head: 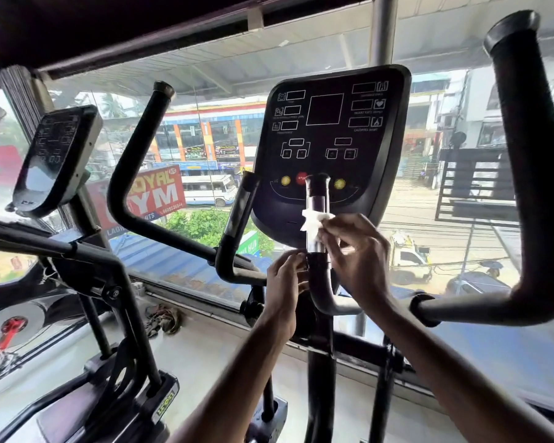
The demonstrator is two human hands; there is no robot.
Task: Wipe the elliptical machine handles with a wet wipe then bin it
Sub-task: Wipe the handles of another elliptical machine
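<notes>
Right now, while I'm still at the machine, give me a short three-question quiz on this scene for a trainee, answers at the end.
1. True or false: the wet wipe is on the console screen.
2. Which hand's fingers pinch the wipe? A: left hand. B: right hand.
3. Fill in the missing word: the left hand holds the short inner handle ___ the wipe.

Key
1. False. The wipe is against the short inner handle, which stands in front of the console.
2. B.
3. Below.
</notes>
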